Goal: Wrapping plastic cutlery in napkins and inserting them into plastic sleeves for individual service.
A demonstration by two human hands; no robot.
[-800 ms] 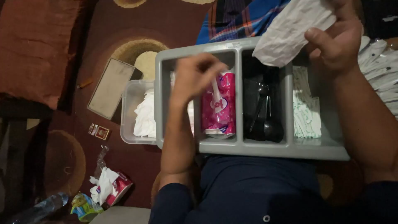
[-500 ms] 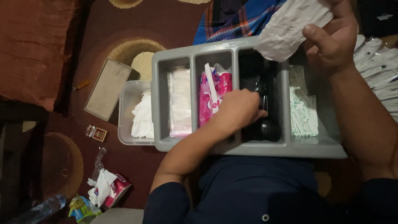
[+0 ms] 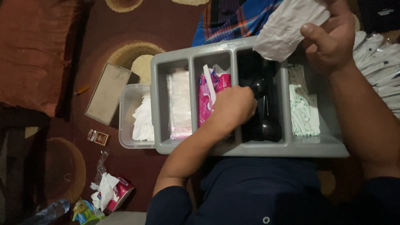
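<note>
Reaching my left hand (image 3: 233, 106) into the grey tray (image 3: 250, 148) | grip curled over black plastic spoons (image 3: 266, 125), third compartment, closure hidden | light, stiff, slippery; take by handles | right hand (image 3: 333, 39) pinching soft white wrapper (image 3: 287, 25)

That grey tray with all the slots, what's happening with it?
A person sits with the grey divided tray on their lap. Their left hand reaches into the slot of black plastic spoons. Their right hand holds a white paper napkin above the tray. Other slots hold pink packets and white sachets.
</note>
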